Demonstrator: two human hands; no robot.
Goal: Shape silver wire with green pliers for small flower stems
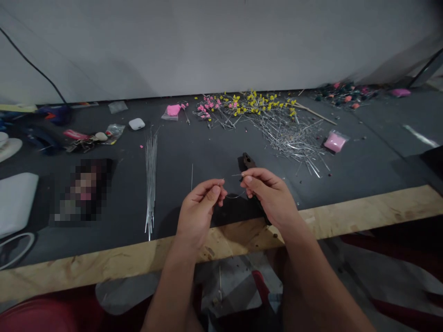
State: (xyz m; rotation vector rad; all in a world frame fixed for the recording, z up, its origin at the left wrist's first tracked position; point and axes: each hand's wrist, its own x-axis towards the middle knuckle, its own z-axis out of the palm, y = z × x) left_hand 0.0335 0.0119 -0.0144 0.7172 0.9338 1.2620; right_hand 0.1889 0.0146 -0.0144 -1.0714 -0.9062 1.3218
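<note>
Between my two hands a thin silvery wire point(235, 197) curves in a shallow bow above the dark table. My left hand point(197, 212) pinches one part of it between thumb and forefinger. My right hand point(273, 196) is closed in a pinch on the other part, and a short straight end sticks out to the left of its fingertips. Under the right hand lies a dark plier-like tool point(248, 160), partly hidden; whether the hand touches it I cannot tell. A single straight wire point(192, 176) shows just beyond the left hand.
A bundle of straight wires point(151, 184) lies left. Behind are a tangled wire pile point(294, 138), yellow-tipped stems point(256, 102), pink-tipped stems point(207, 105) and pink bags point(335, 141). A white case point(136, 124) sits back left. Pale wood point(238, 235) edges the table.
</note>
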